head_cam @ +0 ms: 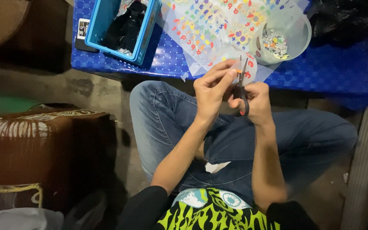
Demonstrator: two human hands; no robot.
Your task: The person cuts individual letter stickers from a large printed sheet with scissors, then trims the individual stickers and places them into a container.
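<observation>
Scissors (242, 91) sit in the right hand (256, 102), fingers curled through the dark handles, blades pointing up and slightly parted across a small piece of clear sticker film (244, 68). That film is held just off the near edge of the worktop (341, 72), above the person's jeans (167, 119). The left hand (211, 91) pinches the film's left side, thumb and fingers pressed together on it, right beside the blades. A white scrap (216, 167) lies on the lap below the forearms.

Past the hands, the blue-covered worktop carries sticker sheets (209, 25) printed with coloured shapes, spread from its near edge toward the far edge. At their right stands a clear tub (297, 38) with small cut pieces inside. Toward the left corner sits a blue bin (103, 32) holding dark things. A brown patterned stool (43, 140) stands on the floor, left of the person.
</observation>
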